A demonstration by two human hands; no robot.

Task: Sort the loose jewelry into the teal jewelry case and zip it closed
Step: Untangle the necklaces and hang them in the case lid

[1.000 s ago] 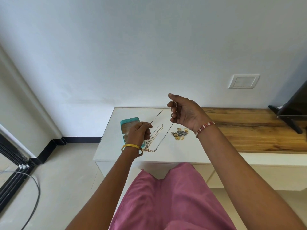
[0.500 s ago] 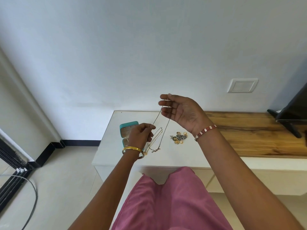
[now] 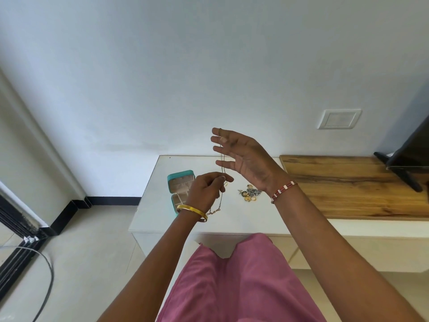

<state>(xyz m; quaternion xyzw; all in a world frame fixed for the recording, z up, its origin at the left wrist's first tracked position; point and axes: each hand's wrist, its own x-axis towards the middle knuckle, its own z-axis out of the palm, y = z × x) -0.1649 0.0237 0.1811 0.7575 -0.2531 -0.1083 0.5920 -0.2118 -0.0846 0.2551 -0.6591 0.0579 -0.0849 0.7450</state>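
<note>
A thin gold chain necklace (image 3: 222,163) hangs in the air between my hands over the white cabinet top (image 3: 148,217). My right hand (image 3: 243,156) is raised with its fingers spread; the chain's upper end is caught between its index fingertip and thumb. Lower down, my left hand (image 3: 206,191) pinches the chain, and the pendant end dangles beside my wrist. The teal jewelry case (image 3: 180,180) stands open just left of my left hand, which hides part of its tray. A small pile of loose jewelry (image 3: 249,194) lies on the top below my right wrist.
To the right, a wooden top (image 3: 348,182) adjoins the white one and carries a dark TV (image 3: 411,147) on its stand. A wall switch plate (image 3: 339,119) sits above it. A cable (image 3: 46,275) lies on the floor at the left.
My right hand rose and its fingers spread out from a curled grip. The chain now hangs nearly straight down instead of slanting. My left hand stayed near the case.
</note>
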